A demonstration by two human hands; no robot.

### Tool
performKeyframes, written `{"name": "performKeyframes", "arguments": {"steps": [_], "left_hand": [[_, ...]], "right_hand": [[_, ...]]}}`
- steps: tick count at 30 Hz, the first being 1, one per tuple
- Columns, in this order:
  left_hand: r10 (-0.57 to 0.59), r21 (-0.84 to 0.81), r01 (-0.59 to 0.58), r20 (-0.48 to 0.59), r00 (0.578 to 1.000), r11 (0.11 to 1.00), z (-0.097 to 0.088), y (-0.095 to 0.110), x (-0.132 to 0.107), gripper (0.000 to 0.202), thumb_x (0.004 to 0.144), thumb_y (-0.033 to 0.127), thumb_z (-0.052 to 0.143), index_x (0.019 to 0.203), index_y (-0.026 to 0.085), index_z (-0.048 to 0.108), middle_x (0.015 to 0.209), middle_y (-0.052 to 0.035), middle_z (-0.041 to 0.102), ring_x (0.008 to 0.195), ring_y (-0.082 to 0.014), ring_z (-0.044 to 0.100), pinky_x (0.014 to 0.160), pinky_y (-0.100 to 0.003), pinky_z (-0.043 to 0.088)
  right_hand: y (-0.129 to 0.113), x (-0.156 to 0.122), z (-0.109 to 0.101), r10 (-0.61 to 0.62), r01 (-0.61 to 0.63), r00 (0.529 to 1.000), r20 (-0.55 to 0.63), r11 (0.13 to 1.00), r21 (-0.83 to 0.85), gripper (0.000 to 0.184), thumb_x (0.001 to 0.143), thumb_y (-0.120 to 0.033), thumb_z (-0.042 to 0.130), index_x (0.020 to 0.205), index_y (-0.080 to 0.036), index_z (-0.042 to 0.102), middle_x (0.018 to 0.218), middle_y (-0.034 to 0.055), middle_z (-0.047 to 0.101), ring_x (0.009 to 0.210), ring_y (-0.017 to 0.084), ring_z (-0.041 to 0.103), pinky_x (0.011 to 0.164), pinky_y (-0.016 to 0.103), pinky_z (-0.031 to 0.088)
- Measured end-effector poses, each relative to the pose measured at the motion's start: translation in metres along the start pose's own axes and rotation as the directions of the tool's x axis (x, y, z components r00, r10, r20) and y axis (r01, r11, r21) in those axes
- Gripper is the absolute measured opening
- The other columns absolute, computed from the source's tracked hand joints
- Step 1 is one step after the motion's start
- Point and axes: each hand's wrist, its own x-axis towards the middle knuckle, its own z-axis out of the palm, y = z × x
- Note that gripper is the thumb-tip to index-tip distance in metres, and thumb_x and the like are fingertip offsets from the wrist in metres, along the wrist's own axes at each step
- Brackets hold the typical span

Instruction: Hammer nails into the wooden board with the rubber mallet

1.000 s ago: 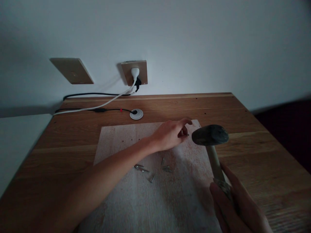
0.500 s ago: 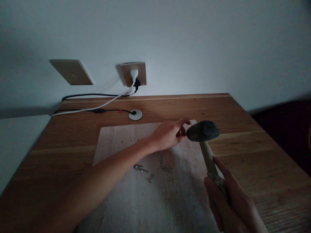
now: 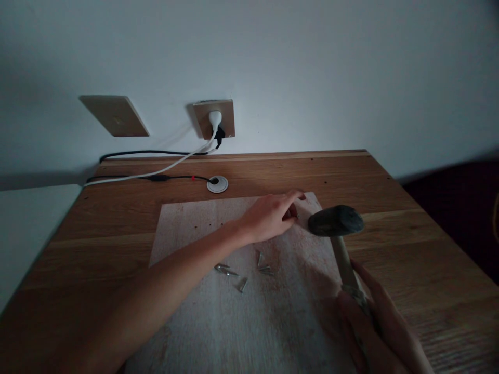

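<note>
My left hand (image 3: 271, 215) rests on the pale wood-grain board (image 3: 288, 311) near its far right corner. Its fingers are curled, and the small tip of a nail (image 3: 298, 216) shows at the thumb and fingers, mostly hidden. In my right hand (image 3: 378, 317), fingers wrap round the handle of a hammer (image 3: 336, 221). Its dark head hangs over the board's right edge, to the right of my left hand and apart from it. Several loose metal nails (image 3: 265, 269) lie on the board below my left wrist.
Under the board is a brown wooden tabletop (image 3: 393, 228) against a white wall. Behind it, a white cable (image 3: 163, 170) and black cables run to a wall socket (image 3: 230, 117). A round cable grommet (image 3: 222, 184) sits beyond the board. Small dark holes mark the board's far left part.
The hammer and my right hand have moved a little to the right and down, away from my left hand. My left hand has stayed almost in place.
</note>
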Motion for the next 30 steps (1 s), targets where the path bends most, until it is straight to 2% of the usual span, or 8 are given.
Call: {"name": "performKeyframes", "arguments": {"steps": [5, 7, 9, 11, 16, 23, 27, 30], "left_hand": [[-0.038, 0.054, 0.035, 0.06, 0.997, 0.998, -0.031, 0.019, -0.007, 0.037, 0.097, 0.022, 0.071, 0.131, 0.015, 0.06, 0.103, -0.0076, 0.079, 0.084, -0.0177, 0.07, 0.074, -0.029, 0.049], [-0.069, 0.177, 0.04, 0.164, 0.984, 0.983, -0.053, 0.034, -0.013, 0.016, 0.098, 0.029, 0.073, 0.105, 0.017, 0.064, 0.086, -0.003, 0.073, 0.069, -0.0148, 0.062, 0.063, -0.03, 0.04], [-0.093, 0.307, -0.01, 0.318, 0.943, 0.952, -0.072, 0.05, -0.022, 0.025, 0.096, 0.033, 0.075, 0.083, 0.02, 0.06, 0.071, 0.002, 0.063, 0.059, -0.0134, 0.053, 0.057, -0.031, 0.031], [-0.118, 0.4, -0.055, 0.394, 0.911, 0.915, -0.083, 0.064, -0.03, 0.029, 0.091, 0.033, 0.079, 0.076, 0.021, 0.057, 0.067, 0.0025, 0.06, 0.059, -0.0153, 0.052, 0.056, -0.032, 0.028], [-0.182, 0.512, -0.078, 0.437, 0.881, 0.855, -0.077, 0.074, -0.039, 0.018, 0.082, 0.022, 0.084, 0.088, 0.021, 0.067, 0.074, 0.0, 0.067, 0.063, -0.0194, 0.06, 0.056, -0.033, 0.033], [-0.157, 0.494, -0.097, 0.447, 0.881, 0.864, -0.072, 0.069, -0.043, 0.031, 0.078, 0.001, 0.07, 0.101, 0.021, 0.071, 0.078, -0.002, 0.071, 0.064, -0.0209, 0.064, 0.058, -0.034, 0.038], [-0.113, 0.476, -0.097, 0.393, 0.913, 0.874, -0.073, 0.06, -0.036, 0.015, 0.08, 0.006, 0.069, 0.087, 0.02, 0.069, 0.076, -0.0023, 0.069, 0.063, -0.0194, 0.06, 0.058, -0.034, 0.035], [-0.098, 0.36, -0.005, 0.267, 0.959, 0.933, -0.074, 0.048, -0.023, 0.012, 0.08, 0.009, 0.069, 0.077, 0.02, 0.067, 0.072, 0.0003, 0.067, 0.063, -0.0155, 0.059, 0.061, -0.031, 0.037]], "right_hand": [[0.01, 0.005, 0.001, -0.013, 0.014, 1.0, -0.011, 0.998, 0.058, 0.076, 0.101, -0.07, 0.056, 0.164, -0.03, 0.046, 0.045, -0.01, 0.047, 0.034, 0.017, 0.048, 0.037, 0.027, 0.041], [0.013, 0.007, 0.001, -0.031, 0.032, 0.999, -0.022, 0.998, 0.06, 0.077, 0.099, -0.067, 0.06, 0.165, -0.029, 0.048, 0.044, -0.0088, 0.048, 0.033, 0.019, 0.05, 0.034, 0.029, 0.043], [0.015, 0.009, -0.001, -0.058, 0.06, 0.998, -0.025, 0.997, 0.047, 0.079, 0.096, -0.065, 0.066, 0.165, -0.03, 0.05, 0.043, -0.0071, 0.051, 0.033, 0.022, 0.053, 0.031, 0.031, 0.045], [0.015, 0.009, -0.002, -0.07, 0.071, 0.997, -0.034, 0.997, 0.028, 0.081, 0.093, -0.064, 0.069, 0.164, -0.03, 0.051, 0.043, -0.0065, 0.053, 0.033, 0.023, 0.055, 0.031, 0.03, 0.047], [0.008, 0.005, 0.0, -0.05, 0.048, 0.995, -0.088, 0.998, -0.029, 0.076, 0.098, -0.07, 0.059, 0.161, -0.026, 0.054, 0.046, -0.0079, 0.052, 0.036, 0.017, 0.054, 0.037, 0.025, 0.048], [0.001, 0.001, 0.005, 0.004, -0.003, 0.998, -0.065, 1.0, 0.011, 0.077, 0.099, -0.074, 0.056, 0.161, -0.028, 0.051, 0.046, -0.0099, 0.048, 0.036, 0.016, 0.049, 0.036, 0.025, 0.04], [-0.003, 0.001, 0.005, 0.047, -0.046, 0.997, -0.063, 0.999, 0.008, 0.076, 0.098, -0.076, 0.054, 0.159, -0.03, 0.053, 0.046, -0.0103, 0.046, 0.036, 0.017, 0.051, 0.039, 0.026, 0.042], [-0.002, 0.002, 0.004, 0.022, -0.023, 0.997, -0.071, 1.0, -0.021, 0.077, 0.097, -0.076, 0.057, 0.158, -0.029, 0.055, 0.047, -0.0087, 0.05, 0.038, 0.017, 0.054, 0.039, 0.027, 0.043]]}}
